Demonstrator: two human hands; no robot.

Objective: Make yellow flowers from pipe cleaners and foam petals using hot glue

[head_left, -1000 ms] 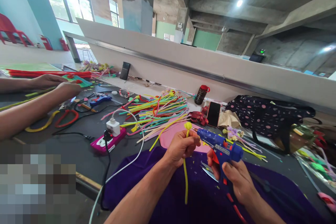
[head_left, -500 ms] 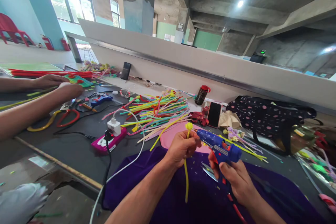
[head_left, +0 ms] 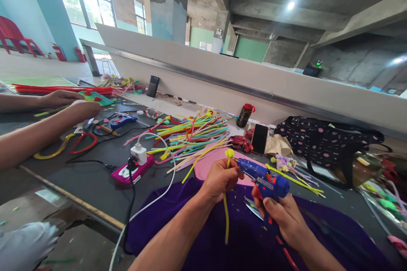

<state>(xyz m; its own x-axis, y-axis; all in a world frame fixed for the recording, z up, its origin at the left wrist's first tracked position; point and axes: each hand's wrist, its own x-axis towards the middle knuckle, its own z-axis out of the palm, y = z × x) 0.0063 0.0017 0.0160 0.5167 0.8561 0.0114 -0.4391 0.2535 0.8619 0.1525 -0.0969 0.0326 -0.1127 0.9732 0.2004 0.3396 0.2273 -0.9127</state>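
The left grip [head_left: 223, 179] pinches a yellow stem [head_left: 227, 220], its yellow bloom [head_left: 229, 153] standing at twelve o'clock above the fingers. The right grip [head_left: 284, 214] wraps a blue glue gun [head_left: 262, 175], nozzle aimed toward ten o'clock, just beside the bloom; contact is unclear. On the counter [head_left: 92, 182], fuzzy multicolored stems [head_left: 193, 137] lie at eleven o'clock from the left grip.

Bare black tabletop [head_left: 87, 181] offers a hand room left of the magenta power strip [head_left: 143, 170], while a looping white cable [head_left: 118, 239] bars a low sweep toward the left hand [head_left: 222, 178]. A heap of pipe cleaners [head_left: 190, 135] blocks the surface beyond; the blue glue gun [head_left: 259, 173] bridges the gap to the right hand [head_left: 286, 218], metal blades [head_left: 253, 210] near its fingers.
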